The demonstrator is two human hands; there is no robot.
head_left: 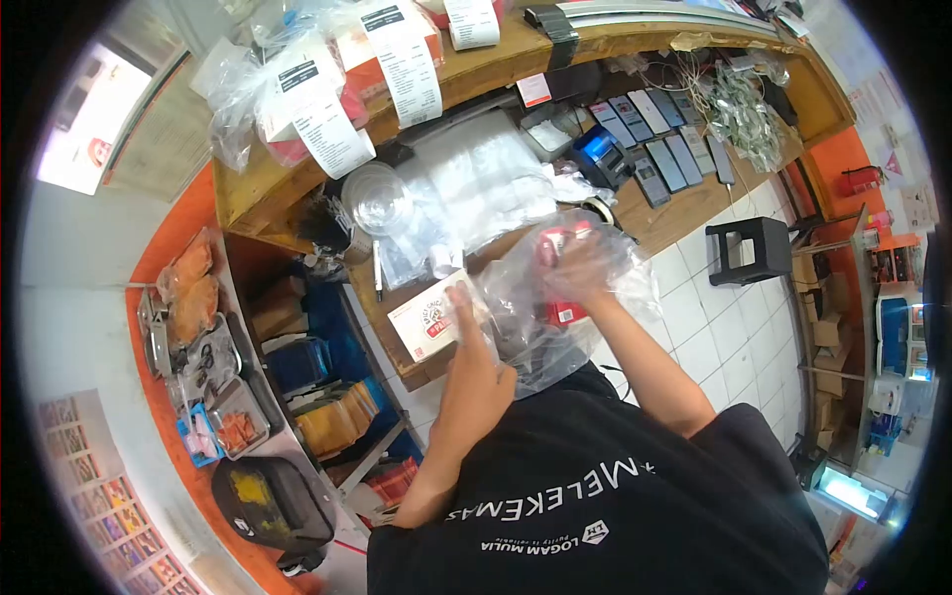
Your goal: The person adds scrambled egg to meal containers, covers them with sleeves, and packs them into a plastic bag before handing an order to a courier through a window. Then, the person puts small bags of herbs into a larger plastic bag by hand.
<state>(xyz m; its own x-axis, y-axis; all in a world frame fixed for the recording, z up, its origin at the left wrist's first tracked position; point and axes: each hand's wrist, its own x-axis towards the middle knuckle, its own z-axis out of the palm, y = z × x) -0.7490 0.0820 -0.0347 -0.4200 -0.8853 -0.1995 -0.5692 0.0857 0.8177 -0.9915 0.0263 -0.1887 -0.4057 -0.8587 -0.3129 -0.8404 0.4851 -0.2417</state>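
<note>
My left hand (471, 382) is closed at the right side of a white printed box (428, 322), its fingers lying across the box's top. A dark tree-like mark and red lettering show on the box. Around my right hand (578, 266) spreads a large clear plastic bag (630, 268). The right fingers, blurred by the plastic, close on a red object (548, 248) whose kind I cannot make out. Lower in the bag, a red pack with a white label (566, 313) shows through. The bag's crumpled lower part hangs between my hands, close to my black shirt (595, 486).
Stacked clear bags (481, 178), a round plastic lid stack (379, 198) and a pen (378, 270) lie on the desk. Several phones (654, 139) and a blue-black device (600, 154) sit farther right. Bagged orders with receipts (327, 129) stand on the raised shelf. A black stool (749, 250) is on the floor.
</note>
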